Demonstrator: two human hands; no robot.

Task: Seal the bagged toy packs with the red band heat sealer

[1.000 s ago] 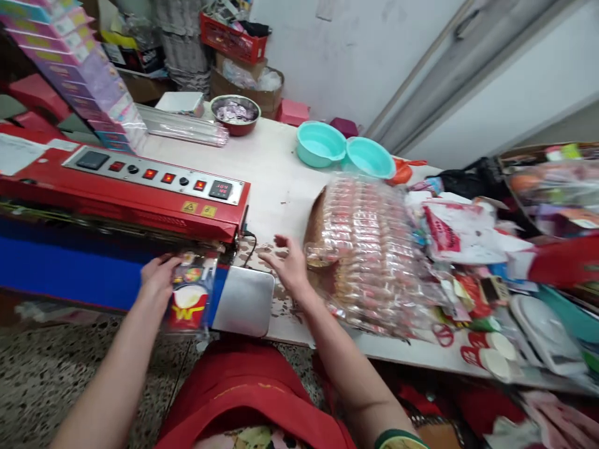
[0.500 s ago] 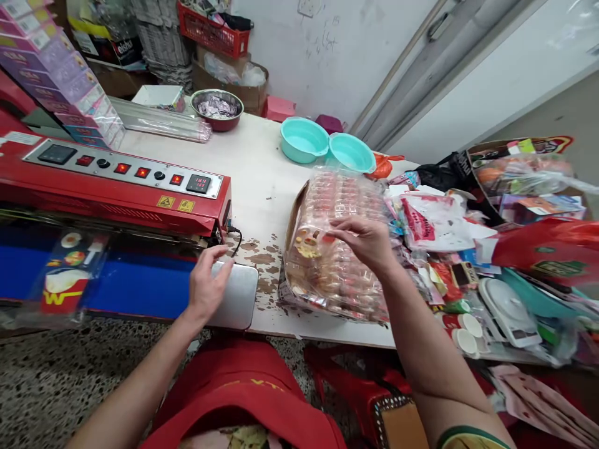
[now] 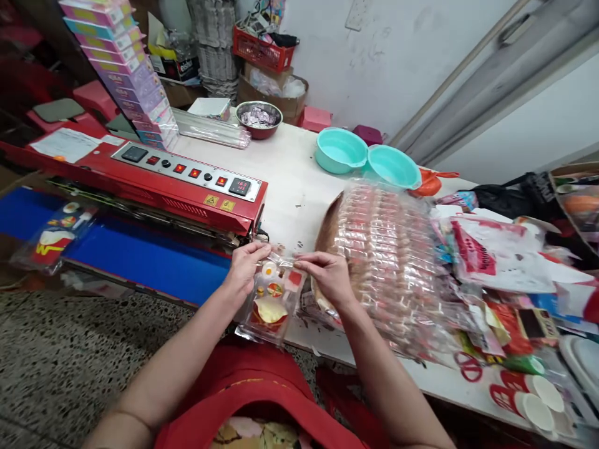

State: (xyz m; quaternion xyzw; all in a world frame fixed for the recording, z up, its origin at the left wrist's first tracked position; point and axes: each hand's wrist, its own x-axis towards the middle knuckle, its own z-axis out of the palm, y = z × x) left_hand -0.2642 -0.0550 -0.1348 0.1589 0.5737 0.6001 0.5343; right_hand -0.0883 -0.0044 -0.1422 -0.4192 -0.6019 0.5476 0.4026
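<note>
Brought leftward from the stacked packets (image 3: 388, 249) since the earlier frame, one clear packet (image 3: 271, 296) is now held near the right end of the blue belt (image 3: 154, 259); its far edge is pinched by the left hand (image 3: 244, 272) on the left and by the right hand (image 3: 330, 275) on the right. Another packet (image 3: 53, 240) has been carried farther left along the belt (the red machine (image 3: 187, 206) is set along its far side); two turquoise basins (image 3: 340, 153) are seen side by side on the far part of the table (image 3: 290, 193).
</note>
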